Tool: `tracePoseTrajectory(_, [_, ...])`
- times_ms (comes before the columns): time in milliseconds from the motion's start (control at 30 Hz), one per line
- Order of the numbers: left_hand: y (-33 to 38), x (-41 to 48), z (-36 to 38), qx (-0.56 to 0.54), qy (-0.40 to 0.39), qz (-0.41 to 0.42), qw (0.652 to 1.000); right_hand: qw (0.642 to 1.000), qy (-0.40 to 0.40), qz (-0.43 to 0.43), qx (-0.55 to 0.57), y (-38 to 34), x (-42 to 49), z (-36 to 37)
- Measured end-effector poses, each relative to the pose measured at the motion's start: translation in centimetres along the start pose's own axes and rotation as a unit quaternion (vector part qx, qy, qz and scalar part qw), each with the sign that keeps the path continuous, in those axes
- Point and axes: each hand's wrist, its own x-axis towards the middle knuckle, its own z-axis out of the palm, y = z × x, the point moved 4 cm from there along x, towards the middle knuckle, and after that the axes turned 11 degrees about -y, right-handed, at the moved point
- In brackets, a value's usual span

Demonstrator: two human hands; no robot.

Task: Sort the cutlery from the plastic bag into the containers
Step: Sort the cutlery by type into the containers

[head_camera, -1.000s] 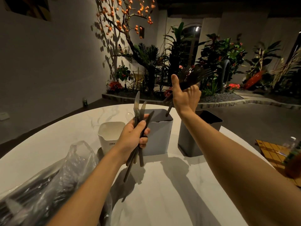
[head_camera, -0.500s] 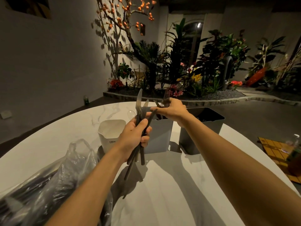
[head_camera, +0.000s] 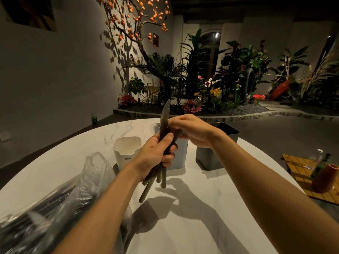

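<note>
My left hand (head_camera: 156,153) grips a bundle of dark cutlery (head_camera: 163,173) upright over the white marble table (head_camera: 192,217), one knife blade (head_camera: 165,112) sticking up. My right hand (head_camera: 192,130) is at the top of the bundle, its fingertips pinching one dark piece beside the blade. Behind the hands stand a white container (head_camera: 126,149), a light grey container (head_camera: 180,156) partly hidden by my left hand, and a dark grey container (head_camera: 218,154). A clear spoon (head_camera: 154,128) shows behind the bundle. The plastic bag (head_camera: 60,204) with more dark cutlery lies at lower left.
A yellow gridded tray (head_camera: 300,173) with a bottle (head_camera: 320,165) and an orange-brown vase (head_camera: 324,178) sits off the table's right edge. The round table's far edge curves just behind the containers; a planted bed lies beyond.
My right hand held forks up high, lowered them at the light grey container, and has now come back left to the bundle without them. My left hand stayed about where it was.
</note>
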Motion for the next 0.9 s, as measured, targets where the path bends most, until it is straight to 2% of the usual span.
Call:
tracePoseTrajectory(67, [0.5,-0.6,0.6,0.004,-0.012,-0.003,1.000,0.999,-0.033,-0.001,0.037,-0.6,-0.9,0.6])
tracePoseTrajectory(167, [1.2,-1.5,1.3,0.007,-0.021,-0.012,1.000,0.997,-0.004,-0.007,0.072,-1.8,-2.0,0.8])
tracePoseTrajectory(300, [2.0,-2.5,1.9,0.005,-0.024,-0.008,1.000,0.992,0.098,-0.018,0.076,-3.6,-3.1,0.4])
tracePoseTrajectory(433, [1.9,-3.2,1.5,0.022,0.006,-0.019,1.000,0.970,0.201,-0.048,0.129,-4.5,-3.7,-1.0])
tracePoseTrajectory(600, [1.2,-3.5,0.1,0.021,0.055,-0.024,0.998,0.911,0.321,-0.116,0.232,-5.4,-4.3,-2.9])
tracePoseTrajectory(733, [0.6,-2.9,-1.2,0.040,0.108,-0.033,0.993,0.898,0.383,-0.137,0.168,-4.4,-3.9,-3.8])
tracePoseTrajectory(900, [-0.3,-1.8,-1.8,0.037,0.104,-0.028,0.994,0.908,0.412,-0.074,-0.002,-1.7,-2.3,-4.4])
